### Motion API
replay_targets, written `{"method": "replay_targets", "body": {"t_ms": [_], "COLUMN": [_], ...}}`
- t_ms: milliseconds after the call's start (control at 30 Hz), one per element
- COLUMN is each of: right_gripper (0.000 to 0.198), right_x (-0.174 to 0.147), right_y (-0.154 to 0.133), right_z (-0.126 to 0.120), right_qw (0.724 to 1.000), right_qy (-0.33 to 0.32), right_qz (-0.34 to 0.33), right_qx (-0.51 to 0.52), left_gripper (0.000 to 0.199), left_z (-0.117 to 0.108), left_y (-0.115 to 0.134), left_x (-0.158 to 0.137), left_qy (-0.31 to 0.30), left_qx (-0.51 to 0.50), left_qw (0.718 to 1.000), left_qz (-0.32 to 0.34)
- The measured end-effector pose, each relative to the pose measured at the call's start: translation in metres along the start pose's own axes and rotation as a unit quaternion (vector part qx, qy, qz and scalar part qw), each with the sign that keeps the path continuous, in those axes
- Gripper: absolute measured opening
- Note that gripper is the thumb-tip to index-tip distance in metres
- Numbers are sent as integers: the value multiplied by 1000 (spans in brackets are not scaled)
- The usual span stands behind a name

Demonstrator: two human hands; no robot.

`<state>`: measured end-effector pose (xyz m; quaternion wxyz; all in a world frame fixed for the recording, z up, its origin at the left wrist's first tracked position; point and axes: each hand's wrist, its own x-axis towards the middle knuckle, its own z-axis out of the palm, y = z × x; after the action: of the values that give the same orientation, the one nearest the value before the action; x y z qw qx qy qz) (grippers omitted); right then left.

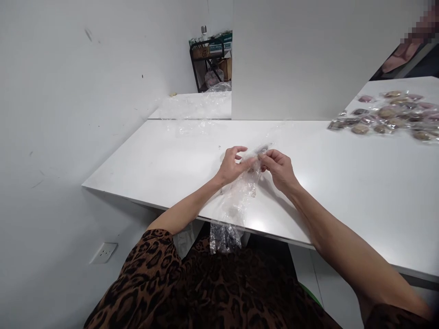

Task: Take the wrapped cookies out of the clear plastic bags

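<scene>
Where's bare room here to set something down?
Bare white tabletop lies between pale wall and left hand, and between right hand and wrapped brown and pink packets. Crowded: those packets, plus clear plastic film near both hands.

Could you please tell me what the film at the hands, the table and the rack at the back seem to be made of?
Film: probably thin plastic, clear and glossy; it wrinkles and catches sharp highlights.
Table: perhaps laminated board, smooth, white, slightly shiny; soft glare shows on it.
Rack: black, possibly painted metal, judging by its slim bars; too distant to be sure.
</scene>
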<state>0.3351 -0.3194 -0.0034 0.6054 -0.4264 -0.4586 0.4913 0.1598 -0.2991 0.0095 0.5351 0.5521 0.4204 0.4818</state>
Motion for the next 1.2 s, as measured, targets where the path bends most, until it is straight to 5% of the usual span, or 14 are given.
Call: {"method": "replay_targets", "body": {"t_ms": [100, 267, 433, 567, 900, 1033, 1200], "right_gripper": [44, 45, 43, 47, 52, 35, 44], "right_x": [-4, -3, 5, 8, -7, -2, 4], "right_y": [2, 0, -3, -2, -18, -14, -9], "right_z": [3, 2, -4, -6, 7, 6, 4], "right_qw": [997, 997, 999, 995, 980, 979, 972], "right_qy": [-25, -27, -2, 6, -101, -28, 26], "right_qz": [-50, -62, -10, 82, 106, 133, 150], "right_qx": [-50, -42, 30, 65, 132, 154, 181], "left_gripper": [36, 16, 8, 10, 11, 11, 18], "left_z": [0, -5, -13, -18, -3, -1, -3], "left_y": [-2, -1, 13, 36, 83, 101, 128], "left_x": [-2, 4, 11, 10, 7, 7, 9], "left_qy": [-28, -30, 23, -31, -97, -105, -93], "left_qx": [62, 12, -98, -180, -85, -86, -95], "left_qw": [998, 999, 994, 982, 991, 991, 991], "left_qz": [15, -18, -47, -52, -41, -19, 5]}}
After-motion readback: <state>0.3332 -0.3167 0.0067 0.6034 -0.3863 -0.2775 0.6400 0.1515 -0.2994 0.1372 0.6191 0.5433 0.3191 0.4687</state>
